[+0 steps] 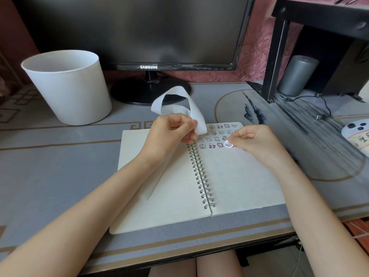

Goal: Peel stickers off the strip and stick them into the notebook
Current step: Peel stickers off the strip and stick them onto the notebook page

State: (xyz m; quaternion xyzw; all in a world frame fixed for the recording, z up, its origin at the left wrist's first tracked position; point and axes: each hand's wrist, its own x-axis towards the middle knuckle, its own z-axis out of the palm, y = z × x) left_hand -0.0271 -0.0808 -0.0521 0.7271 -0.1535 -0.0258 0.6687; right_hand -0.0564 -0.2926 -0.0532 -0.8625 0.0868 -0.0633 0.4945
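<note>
Grey patterned matting covers the worktop, with a dark monitor on its stand at the back and a white bin to the left of it. An open spiral notebook lies flat near the front edge, its wire binding running down the centre. The left hand is positioned over the top of the binding; its fingers are curled and pinch the white strip, which loops upward and back in an arch above the hand. A further length of strip lies across the left page beneath the left wrist. The right hand is positioned over the upper right page; its thumb and forefinger are narrowed and pinch one round sticker at the right end of the lowest row. Whether this sticker touches the paper cannot be told. Several rows of small stickers fill the top of the right page. A grey cylinder stands under a black shelf frame at the right.
</note>
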